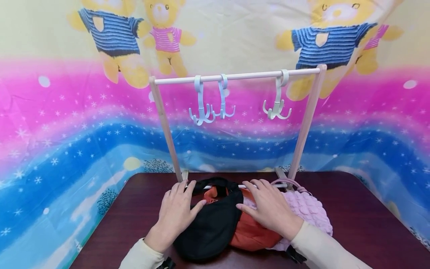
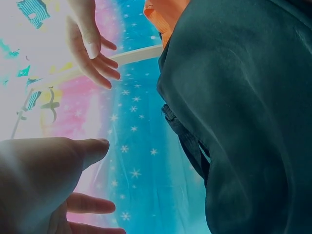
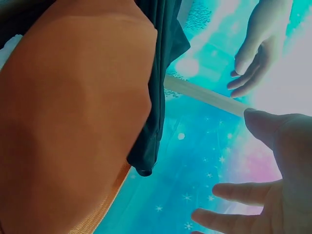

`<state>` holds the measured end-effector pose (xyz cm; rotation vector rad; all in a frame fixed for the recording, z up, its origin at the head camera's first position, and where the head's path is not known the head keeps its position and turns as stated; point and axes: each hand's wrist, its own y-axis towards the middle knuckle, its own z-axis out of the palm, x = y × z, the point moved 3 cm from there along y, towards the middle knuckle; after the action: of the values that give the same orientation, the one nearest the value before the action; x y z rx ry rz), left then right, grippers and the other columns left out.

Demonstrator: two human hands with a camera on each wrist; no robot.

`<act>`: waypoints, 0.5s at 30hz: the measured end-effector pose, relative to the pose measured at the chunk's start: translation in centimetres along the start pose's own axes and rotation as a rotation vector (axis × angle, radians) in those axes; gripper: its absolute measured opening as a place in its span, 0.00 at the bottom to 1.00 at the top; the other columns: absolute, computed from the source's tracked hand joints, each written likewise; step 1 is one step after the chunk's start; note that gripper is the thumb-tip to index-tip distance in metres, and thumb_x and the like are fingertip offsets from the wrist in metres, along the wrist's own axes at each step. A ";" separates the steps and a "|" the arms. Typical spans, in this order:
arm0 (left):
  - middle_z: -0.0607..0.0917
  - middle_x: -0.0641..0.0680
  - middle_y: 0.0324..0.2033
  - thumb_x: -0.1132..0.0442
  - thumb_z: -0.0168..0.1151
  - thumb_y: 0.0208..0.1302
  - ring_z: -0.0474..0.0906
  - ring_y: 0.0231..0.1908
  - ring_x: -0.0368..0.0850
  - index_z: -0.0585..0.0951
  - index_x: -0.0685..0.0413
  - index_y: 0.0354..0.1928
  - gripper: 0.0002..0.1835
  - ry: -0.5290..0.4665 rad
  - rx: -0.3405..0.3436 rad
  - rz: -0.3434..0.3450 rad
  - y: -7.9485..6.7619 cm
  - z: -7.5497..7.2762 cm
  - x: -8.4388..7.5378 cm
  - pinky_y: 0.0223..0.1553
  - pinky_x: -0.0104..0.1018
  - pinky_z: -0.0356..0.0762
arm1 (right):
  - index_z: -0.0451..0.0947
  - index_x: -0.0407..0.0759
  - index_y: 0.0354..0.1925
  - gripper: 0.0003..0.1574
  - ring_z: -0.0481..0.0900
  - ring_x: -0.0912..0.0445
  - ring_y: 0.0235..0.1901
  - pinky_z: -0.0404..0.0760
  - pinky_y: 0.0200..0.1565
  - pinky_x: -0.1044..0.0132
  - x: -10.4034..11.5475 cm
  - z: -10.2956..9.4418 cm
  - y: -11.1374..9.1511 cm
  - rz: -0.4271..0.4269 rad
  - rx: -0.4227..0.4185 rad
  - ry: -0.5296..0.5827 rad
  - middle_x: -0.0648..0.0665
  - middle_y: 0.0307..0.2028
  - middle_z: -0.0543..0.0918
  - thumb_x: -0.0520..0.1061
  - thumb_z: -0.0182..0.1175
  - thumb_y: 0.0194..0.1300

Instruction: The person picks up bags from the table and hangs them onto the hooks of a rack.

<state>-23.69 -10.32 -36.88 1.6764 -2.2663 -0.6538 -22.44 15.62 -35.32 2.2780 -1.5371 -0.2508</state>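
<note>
A black bag [image 1: 209, 228] with a looped strap lies at the table's front. Beside it are a rust-orange bag [image 1: 253, 233] and a pink puffy bag [image 1: 310, 213] with a thin pink handle, partly overlapped by each other and by my right arm. Over the black bag's left side is my left hand [image 1: 176, 211], fingers spread, thumb toward the middle. My right hand [image 1: 272, 209] spans the orange and pink bags in the head view, fingers likewise extended. Both wrist views show a gap between the bags and the hands, and neither hand grips anything.
Behind the bags stands a wooden rack [image 1: 307, 123] with a white top rail [image 1: 242, 77]. Two pale blue hooks [image 1: 201, 108] [image 1: 223, 101] hang left of centre, one off-white hook [image 1: 277, 101] to the right. The dark red table [image 1: 362, 224] meets a printed cloth backdrop [image 1: 67, 157].
</note>
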 end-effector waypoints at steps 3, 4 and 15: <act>0.82 0.60 0.60 0.35 0.66 0.62 0.78 0.59 0.59 0.77 0.50 0.65 0.36 -0.001 -0.001 0.005 0.0 -0.1 0.2 0.55 0.57 0.79 | 0.75 0.45 0.66 0.45 0.77 0.44 0.60 0.77 0.59 0.44 0.1 -0.1 0.1 -0.002 0.014 0.001 0.40 0.58 0.82 0.71 0.64 0.62; 0.82 0.60 0.60 0.35 0.65 0.62 0.78 0.59 0.59 0.77 0.50 0.65 0.36 -0.001 0.002 0.006 0.1 -0.1 0.3 0.55 0.57 0.79 | 0.75 0.45 0.66 0.45 0.77 0.43 0.61 0.77 0.59 0.44 0.1 -0.2 0.1 -0.002 0.020 0.000 0.40 0.59 0.81 0.71 0.64 0.62; 0.81 0.61 0.60 0.35 0.63 0.65 0.78 0.59 0.58 0.76 0.52 0.66 0.36 0.025 0.062 0.005 0.0 -0.1 1.2 0.55 0.56 0.78 | 0.75 0.45 0.66 0.45 0.77 0.43 0.61 0.77 0.59 0.43 0.4 -0.9 0.7 -0.037 0.056 -0.036 0.40 0.58 0.82 0.72 0.64 0.62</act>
<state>-24.06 -11.52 -36.86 1.6959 -2.2950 -0.5642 -22.55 15.24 -34.16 2.3595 -1.5389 -0.2632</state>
